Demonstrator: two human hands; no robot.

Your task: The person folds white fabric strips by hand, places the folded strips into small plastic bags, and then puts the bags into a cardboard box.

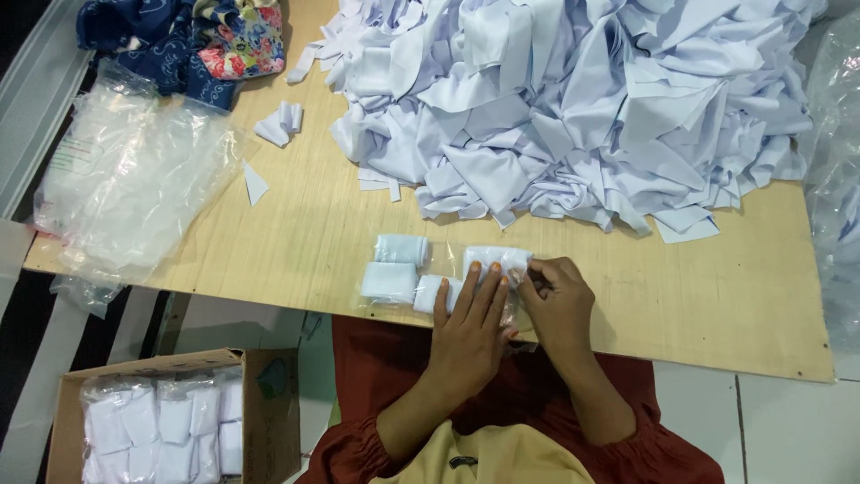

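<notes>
A clear plastic bag (408,269) lies near the front edge of the wooden table (305,224), holding several small rolls of white cloth. My left hand (470,323) lies flat on the bag's right part, fingers spread over a roll (430,291). Just to its right, my right hand (557,300) has its fingers curled at the bag's right end, pinching the plastic by another white roll (497,258). Two more rolls (400,248) sit at the bag's left end, apart from both hands.
A big heap of white cloth pieces (573,99) covers the far right of the table. Crumpled clear bags (134,179) lie at left, patterned blue fabric (188,40) at the far left corner. A cardboard box (170,421) with bagged white rolls stands on the floor.
</notes>
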